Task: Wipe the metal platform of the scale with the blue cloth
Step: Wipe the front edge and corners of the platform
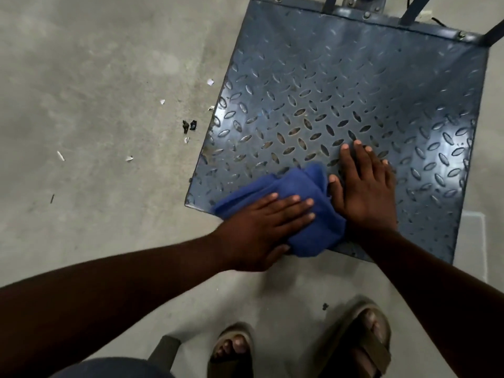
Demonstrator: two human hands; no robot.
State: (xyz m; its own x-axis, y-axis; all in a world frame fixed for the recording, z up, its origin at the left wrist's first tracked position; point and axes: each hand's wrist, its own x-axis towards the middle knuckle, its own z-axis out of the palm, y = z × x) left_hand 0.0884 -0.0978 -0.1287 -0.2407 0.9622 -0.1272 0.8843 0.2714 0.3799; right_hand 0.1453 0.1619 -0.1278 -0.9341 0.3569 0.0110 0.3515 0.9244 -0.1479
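Note:
The scale's metal platform (pixel 354 85) is a dark grey-blue tread plate lying on the floor, filling the upper right of the view. A crumpled blue cloth (pixel 302 186) lies on its near left corner, partly over the front edge. My left hand (pixel 261 227) presses flat on the cloth, fingers stretched out and pointing right. My right hand (pixel 365 186) rests flat on the bare plate just right of the cloth, fingers spread and pointing away from me, its thumb touching the cloth's edge.
Grey concrete floor (pixel 95 105) surrounds the platform. Small white scraps (pixel 210 82) and dark debris (pixel 189 125) lie left of the plate. Dark metal struts (pixel 414 9) rise from the platform's far edge. My sandalled feet (pixel 360 342) stand just in front of the plate.

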